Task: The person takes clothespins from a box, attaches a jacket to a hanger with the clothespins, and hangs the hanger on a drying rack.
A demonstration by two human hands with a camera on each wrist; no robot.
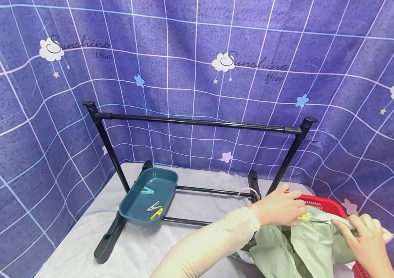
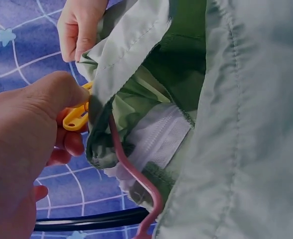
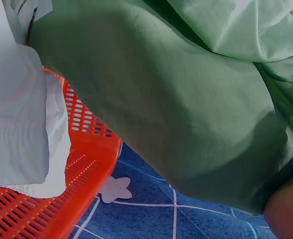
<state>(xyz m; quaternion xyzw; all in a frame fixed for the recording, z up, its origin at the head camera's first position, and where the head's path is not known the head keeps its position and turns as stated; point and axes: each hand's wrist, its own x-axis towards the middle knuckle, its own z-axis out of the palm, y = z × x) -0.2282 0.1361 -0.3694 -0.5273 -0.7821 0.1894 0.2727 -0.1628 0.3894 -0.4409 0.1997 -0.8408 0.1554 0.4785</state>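
Observation:
My left hand [image 1: 280,207] pinches a yellow clothespin [image 2: 77,117] at the edge of a light green garment [image 1: 316,241]. In the left wrist view a pink hanger [image 2: 131,169] runs inside the garment's opening, and its hook shows in the head view. Farther right, my right hand [image 1: 369,237] grips the garment's upper edge between thumb and fingers. The cloth hangs below both hands, over a red basket [image 1: 329,205]. In the right wrist view, the right hand [image 3: 286,206] is mostly cut off at the frame's edge.
A black rack [image 1: 197,122] stands on the grey cloth surface. At its left, a teal tray [image 1: 148,177] holds a light blue clothespin [image 1: 147,190], a grey clothespin [image 1: 153,207] and a yellow one. White cloth [image 3: 22,114] lies by the basket. A patterned blue curtain [image 1: 183,50] hangs behind.

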